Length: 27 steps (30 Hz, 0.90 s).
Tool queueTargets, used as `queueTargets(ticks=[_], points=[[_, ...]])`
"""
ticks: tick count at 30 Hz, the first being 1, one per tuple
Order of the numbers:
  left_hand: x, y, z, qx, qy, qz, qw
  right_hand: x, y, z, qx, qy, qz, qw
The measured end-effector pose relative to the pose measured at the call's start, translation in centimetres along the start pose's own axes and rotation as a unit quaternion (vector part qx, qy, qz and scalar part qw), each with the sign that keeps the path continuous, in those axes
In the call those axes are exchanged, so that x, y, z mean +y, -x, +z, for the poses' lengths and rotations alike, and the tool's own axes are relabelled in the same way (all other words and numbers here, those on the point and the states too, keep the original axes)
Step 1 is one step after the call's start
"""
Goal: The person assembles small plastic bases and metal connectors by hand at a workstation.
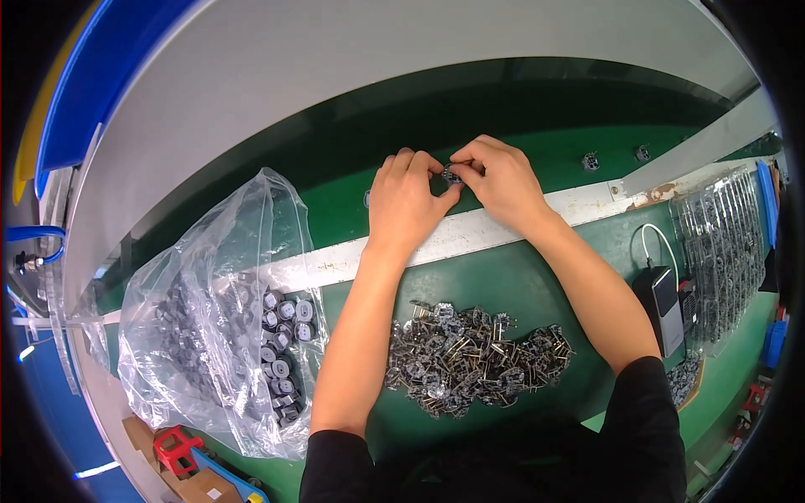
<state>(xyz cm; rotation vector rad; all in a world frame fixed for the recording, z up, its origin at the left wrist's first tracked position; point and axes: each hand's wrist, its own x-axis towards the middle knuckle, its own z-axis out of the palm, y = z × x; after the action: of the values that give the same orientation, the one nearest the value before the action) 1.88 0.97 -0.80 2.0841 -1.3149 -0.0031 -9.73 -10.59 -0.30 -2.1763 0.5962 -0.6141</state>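
Both my hands meet over the green belt beyond the white rail. My left hand (406,198) is closed, its thumb and forefinger pinching a small dark part (452,174) from the left. My right hand (501,181) is closed on the same part from the right; the fingers hide much of it. Between my forearms lies a heap of small dark parts with thin metal pins (470,360). Left of my left forearm, a clear plastic bag (210,335) lies with several grey rounded caps (283,339) at its opening.
A worn white rail (470,237) separates the green worktop from the belt. Small dark parts (590,160) sit on the belt at right. A power bank (665,312) with a white cable and clear plastic trays (723,251) stand right. A grey panel (436,38) arches over the far side.
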Motion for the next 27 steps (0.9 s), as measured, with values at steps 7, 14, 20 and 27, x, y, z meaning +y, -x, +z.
queueTargets(ticks=[7,14,20,27], points=[[0.2,0.0,0.2,-0.021,0.027,0.011,0.999,-0.1,0.0,0.0,0.018,0.036,-0.038,0.998],[0.8,0.0,-0.2,-0.046,0.028,-0.023,0.998,-0.1,-0.3,-0.7,-0.024,0.067,-0.034,0.997],[0.2,0.1,-0.1,-0.046,0.001,-0.006,0.999,0.0,-0.2,-0.3,-0.039,0.186,-0.103,0.976],[-1.0,0.1,-2.0,-0.015,-0.038,0.066,0.997,0.7,-0.5,-0.6,0.127,0.195,-0.156,0.96]])
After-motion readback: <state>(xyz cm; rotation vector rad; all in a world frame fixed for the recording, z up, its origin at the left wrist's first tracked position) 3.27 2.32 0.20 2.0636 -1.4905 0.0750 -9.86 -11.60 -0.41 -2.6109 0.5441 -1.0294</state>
